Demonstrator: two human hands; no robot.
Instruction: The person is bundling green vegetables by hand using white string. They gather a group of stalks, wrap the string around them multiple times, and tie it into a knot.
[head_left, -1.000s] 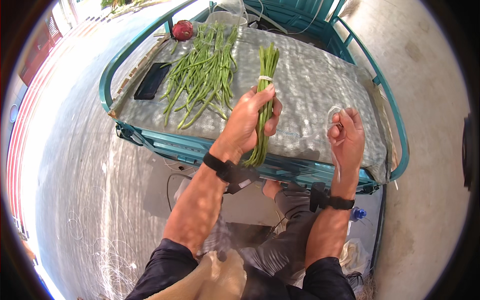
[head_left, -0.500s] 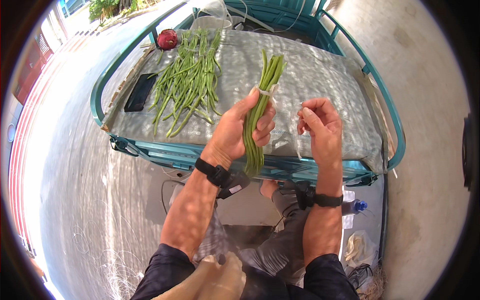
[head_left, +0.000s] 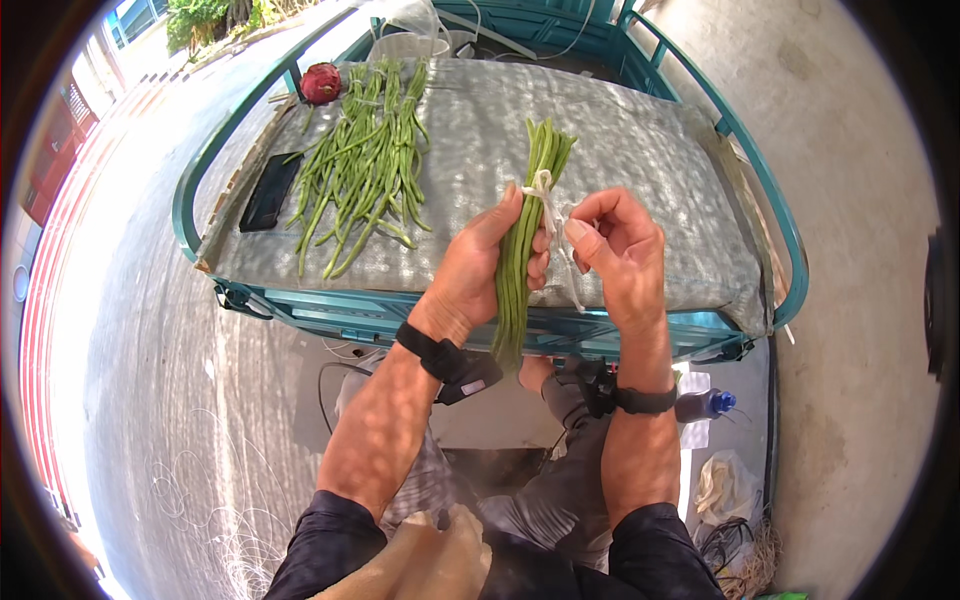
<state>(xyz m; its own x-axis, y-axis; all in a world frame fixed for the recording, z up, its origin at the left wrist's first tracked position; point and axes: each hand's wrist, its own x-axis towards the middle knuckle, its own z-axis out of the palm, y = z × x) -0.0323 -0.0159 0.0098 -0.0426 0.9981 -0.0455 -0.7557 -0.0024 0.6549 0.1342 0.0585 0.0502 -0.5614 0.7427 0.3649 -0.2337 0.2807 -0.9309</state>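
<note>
My left hand [head_left: 468,262] is wrapped round an upright bundle of green long beans [head_left: 513,275], thumb in front and fingertips on the right side. Below the bean tops, a white tie [head_left: 541,188] circles the bundle, with a loop standing out at the front. Just right of it, my right hand [head_left: 628,255] is closed, thumb and fingers pinching a thin white string [head_left: 572,285] that dangles beneath them. More long beans [head_left: 365,165] lie in tied bunches on the grey covered surface [head_left: 480,110] at the left.
A red round fruit or vegetable [head_left: 321,84] and a black phone [head_left: 268,192] lie beside the loose bunches. Teal metal rails [head_left: 765,190] border the covered cart bed. A blue-capped bottle [head_left: 705,404] and a plastic bag [head_left: 722,487] are at the lower right.
My right hand has moved left, close to the tie, bringing the string with it. A loop now shows at the tie. The bundle stands more upright.
</note>
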